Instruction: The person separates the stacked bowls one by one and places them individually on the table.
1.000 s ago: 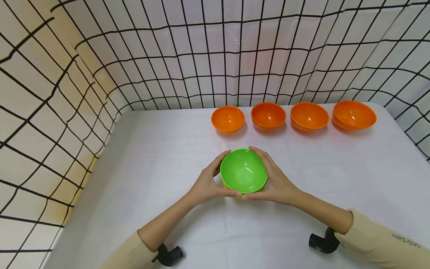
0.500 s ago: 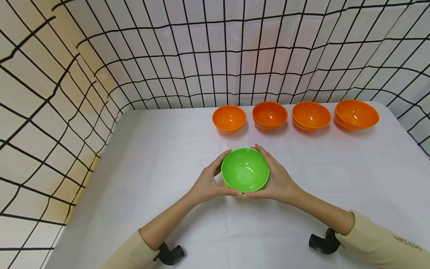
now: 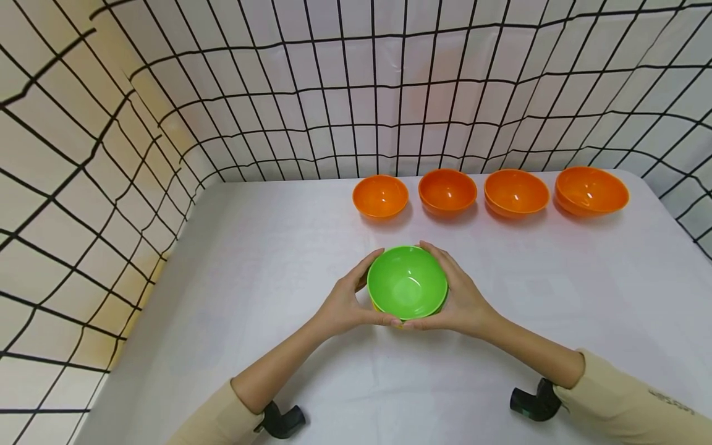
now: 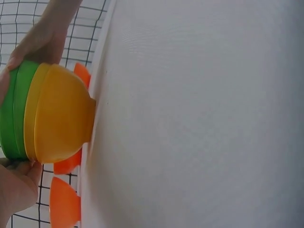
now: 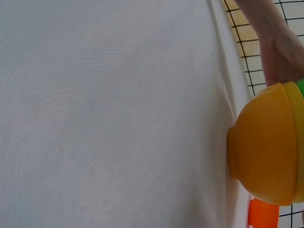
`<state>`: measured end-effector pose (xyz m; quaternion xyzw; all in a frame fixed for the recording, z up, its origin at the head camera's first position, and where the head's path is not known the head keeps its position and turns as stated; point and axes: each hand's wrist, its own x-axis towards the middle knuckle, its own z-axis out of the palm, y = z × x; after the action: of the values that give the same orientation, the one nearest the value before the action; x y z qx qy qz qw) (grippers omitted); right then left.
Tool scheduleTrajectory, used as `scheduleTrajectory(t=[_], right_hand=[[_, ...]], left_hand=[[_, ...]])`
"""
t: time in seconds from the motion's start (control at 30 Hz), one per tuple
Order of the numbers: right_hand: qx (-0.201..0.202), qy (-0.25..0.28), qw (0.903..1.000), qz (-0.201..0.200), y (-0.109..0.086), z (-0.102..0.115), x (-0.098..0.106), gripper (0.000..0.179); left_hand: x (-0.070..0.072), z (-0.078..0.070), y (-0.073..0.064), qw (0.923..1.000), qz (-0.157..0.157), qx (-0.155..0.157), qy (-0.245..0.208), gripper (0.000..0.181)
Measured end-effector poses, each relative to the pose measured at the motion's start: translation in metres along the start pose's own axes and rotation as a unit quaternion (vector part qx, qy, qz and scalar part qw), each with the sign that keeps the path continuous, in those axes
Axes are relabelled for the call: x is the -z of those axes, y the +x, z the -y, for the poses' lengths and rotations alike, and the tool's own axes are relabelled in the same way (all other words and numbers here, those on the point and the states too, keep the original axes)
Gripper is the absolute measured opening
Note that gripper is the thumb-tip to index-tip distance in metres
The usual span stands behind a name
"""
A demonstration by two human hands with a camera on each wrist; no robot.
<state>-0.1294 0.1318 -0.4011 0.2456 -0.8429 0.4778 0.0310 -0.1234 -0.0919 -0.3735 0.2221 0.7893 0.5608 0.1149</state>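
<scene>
A green bowl tops a nested stack in the middle of the table, its inside showing no contents. Below its rim, the left wrist view shows a second green rim and yellow bowls, the lowest with its foot down at the white cloth. My left hand holds the stack from the left, thumb along the near side and fingers around the far side. From the right, my right hand grips it the same way. The two thumb tips meet at the near rim. The right wrist view shows the yellow bowl upright.
Several orange bowls stand in a row along the table's far edge, from a small one to the largest at right. Black grid netting rises behind and at the left. White cloth covers the table.
The right hand's fingers have shifted slightly outward, so the green bowl's right rim shows whole now. The stack stays in place, and the head view has drifted a little.
</scene>
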Motion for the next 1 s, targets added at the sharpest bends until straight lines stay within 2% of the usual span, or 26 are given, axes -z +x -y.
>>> scheduleTrajectory(t=[0.33, 0.5, 0.6, 0.73, 1.0], right_hand=[[0.031, 0.004, 0.9995, -0.012, 0.001, -0.004, -0.003, 0.123], [0.031, 0.006, 0.9994, -0.014, 0.002, -0.003, -0.001, 0.122], [0.031, 0.008, 0.9993, -0.021, 0.004, 0.0, 0.004, 0.121], [0.039, 0.035, 0.998, -0.036, 0.008, 0.006, 0.016, 0.12], [0.044, 0.065, 0.9955, -0.054, 0.012, 0.015, 0.033, 0.12]], left_hand=[[0.002, 0.001, 0.0, 0.9999, 0.01, -0.005, -0.002, 0.101], [0.003, 0.003, 0.001, 0.9998, 0.013, -0.013, 0.004, 0.102], [0.003, 0.003, 0.003, 0.9996, 0.01, -0.024, 0.007, 0.101], [0.002, 0.004, 0.003, 0.9995, 0.005, -0.031, 0.006, 0.101], [0.001, 0.005, 0.003, 0.9997, 0.003, -0.024, 0.004, 0.099]])
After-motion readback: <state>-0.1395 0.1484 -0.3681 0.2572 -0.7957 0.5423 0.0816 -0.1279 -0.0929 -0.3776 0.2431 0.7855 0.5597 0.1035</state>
